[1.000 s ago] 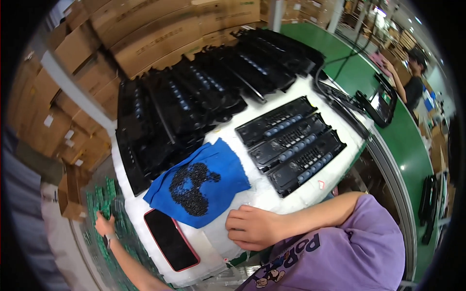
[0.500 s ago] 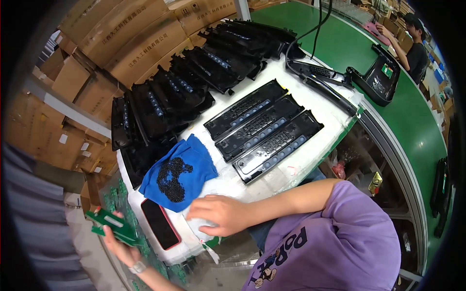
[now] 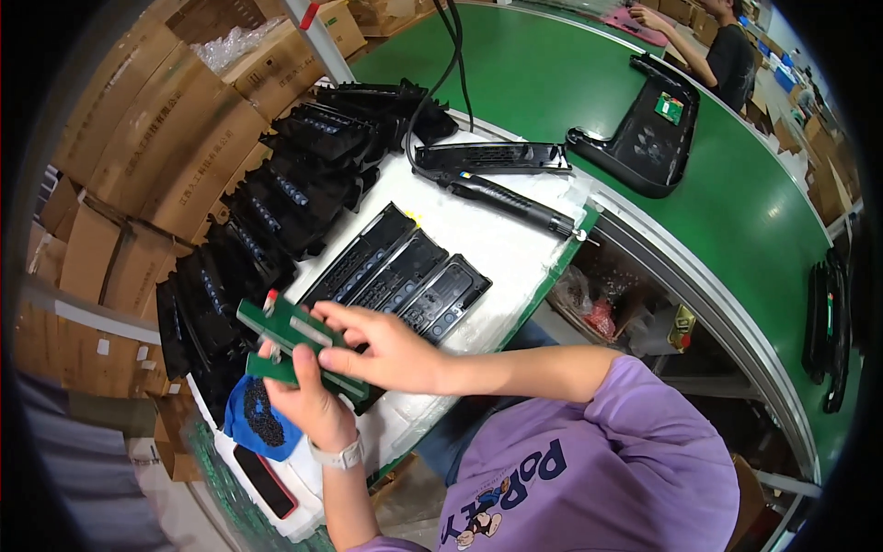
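Several green circuit boards [image 3: 262, 322] are bunched between my two hands, above the table. My left hand [image 3: 317, 409], with a pale watch strap at its wrist, is closed on them from below. My right hand [image 3: 395, 350] grips their right side, its thumb over the edge. Below and behind the boards lie three black plastic panels [image 3: 452, 287] side by side, with round blue-grey buttons; my right hand hides part of them. A blue cloth [image 3: 236, 419] bearing a heap of small black pieces [image 3: 264, 425] lies left of my left hand.
Black housings [image 3: 207, 304] are stacked along the table's far left edge. A corded black electric screwdriver [image 3: 515, 207] lies near another black panel [image 3: 497, 158]. A phone [image 3: 262, 480] sits near the front. A black casing [image 3: 648, 138] rests on the green bench [image 3: 543, 74]; a co-worker [image 3: 731, 60] is beyond.
My left hand has brought the circuit boards from the far left to above the table. My right hand has left its place beside the cloth and taken hold of them. The view has shifted right.
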{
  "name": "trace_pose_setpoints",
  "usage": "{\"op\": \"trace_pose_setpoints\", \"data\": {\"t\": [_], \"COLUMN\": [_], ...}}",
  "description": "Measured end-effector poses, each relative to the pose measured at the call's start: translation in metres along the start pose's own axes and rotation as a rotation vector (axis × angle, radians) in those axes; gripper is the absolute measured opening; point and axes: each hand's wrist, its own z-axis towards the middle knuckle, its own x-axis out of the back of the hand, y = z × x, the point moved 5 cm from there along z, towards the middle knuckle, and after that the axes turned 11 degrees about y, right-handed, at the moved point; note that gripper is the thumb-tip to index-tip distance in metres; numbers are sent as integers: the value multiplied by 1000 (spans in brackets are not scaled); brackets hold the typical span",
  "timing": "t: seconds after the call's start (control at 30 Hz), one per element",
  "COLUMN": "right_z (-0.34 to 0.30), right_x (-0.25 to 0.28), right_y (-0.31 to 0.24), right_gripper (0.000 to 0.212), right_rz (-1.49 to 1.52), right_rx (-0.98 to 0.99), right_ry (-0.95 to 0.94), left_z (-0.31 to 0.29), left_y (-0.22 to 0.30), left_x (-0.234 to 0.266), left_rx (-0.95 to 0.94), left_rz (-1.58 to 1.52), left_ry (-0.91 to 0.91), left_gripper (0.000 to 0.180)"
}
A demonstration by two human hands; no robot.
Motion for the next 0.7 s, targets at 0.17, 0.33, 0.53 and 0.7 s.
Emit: {"op": "trace_pose_setpoints", "data": {"t": [0.17,0.33,0.53,0.7], "right_z": [20,43,92,138], "right_x": [48,66,91,94], "right_y": [8,16,-28,-6], "right_gripper": [44,27,21,13], "right_rz": [-47,30,-110,-673], "right_rx": [40,11,168,153], "right_ry": [215,330,263,-22], "left_z": [9,28,59,74], "left_y": [-34,-49,-44,-68], "left_x": [-42,-37,-10,35], "left_rx": [1,-20,214,468], "left_rz": [-27,7,-193,-521], "left_ry": [71,128,150,146], "left_gripper": [36,37,40,48]}}
